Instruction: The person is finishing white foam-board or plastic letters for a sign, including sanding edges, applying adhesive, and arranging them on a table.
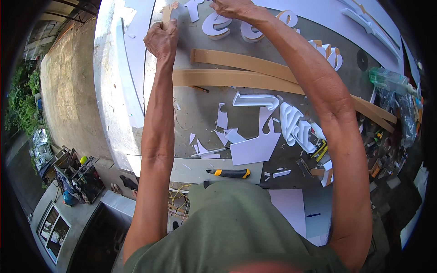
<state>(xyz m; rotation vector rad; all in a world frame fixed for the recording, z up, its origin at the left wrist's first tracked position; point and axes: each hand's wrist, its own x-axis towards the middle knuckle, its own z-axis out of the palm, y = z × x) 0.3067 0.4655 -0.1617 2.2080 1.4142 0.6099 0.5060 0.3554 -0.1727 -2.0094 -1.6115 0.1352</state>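
Observation:
At the far side of the table, my left hand [163,40] is closed around a small piece with a tan edge [170,11]. My right hand [231,8] reaches to the top rim of the picture, its fingers bent together; whatever they pinch is too small or cut off to make out. Between the hands lies a flat white cut-out letter [194,10]. Just below my right hand and wrist stand thick white letters with tan sides, one rounded letter [215,25] and another [250,32] partly behind my forearm.
Long tan strips [236,78] cross the table below my hands. Nearer are white hollow letters [296,127], white offcuts [255,148] and a black-and-yellow utility knife [228,173]. Tools and scraps [378,154] crowd the right side, beside a green plastic bottle [387,77].

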